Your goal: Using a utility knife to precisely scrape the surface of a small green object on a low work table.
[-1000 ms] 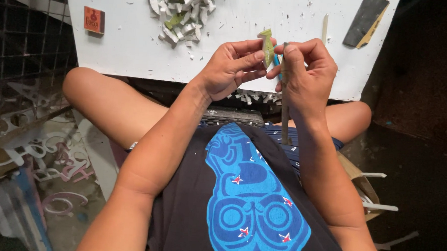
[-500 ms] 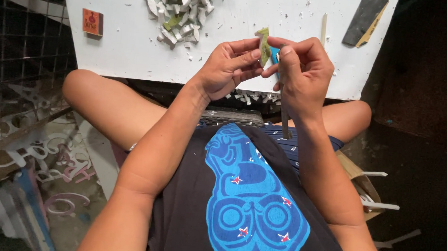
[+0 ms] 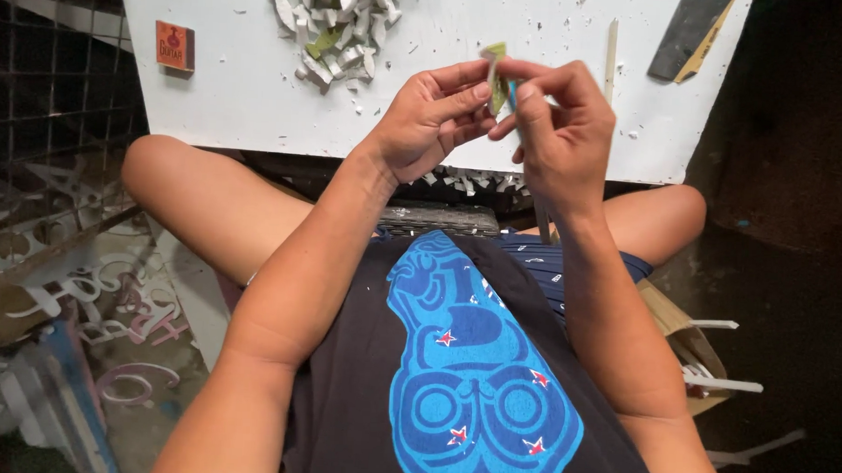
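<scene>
Both hands meet over the near edge of a white board (image 3: 239, 100), and between them stands a small flat piece (image 3: 495, 81), pale green-yellow, narrow and upright, its top corner poking up above the fingertips. The left hand (image 3: 430, 120) pinches it from the left with thumb and forefinger closed on it; the right hand (image 3: 560, 129) is closed on it too, from the right side, and a sliver of blue shows where its fingers press against the piece. Most of the piece is hidden behind the fingers, so its full shape and lower end cannot be made out. A thin pale strip (image 3: 540, 217) hangs below the right hand, running down past the wrist; its upper end is lost in the palm, and whether it joins the piece cannot be told. On the board lie one heap of white scraps (image 3: 340, 24) with a greenish bit among them, cut off by the top edge of the view, one small orange box (image 3: 175, 46) near the left edge, one slim pale stick (image 3: 611, 47), and one dark flat file (image 3: 686, 36) at the right corner, its far end out of view. White crumbs speckle the board. The person's two bare knees show under the board, and a black shirt with a blue print (image 3: 477, 378) fills the foreground
</scene>
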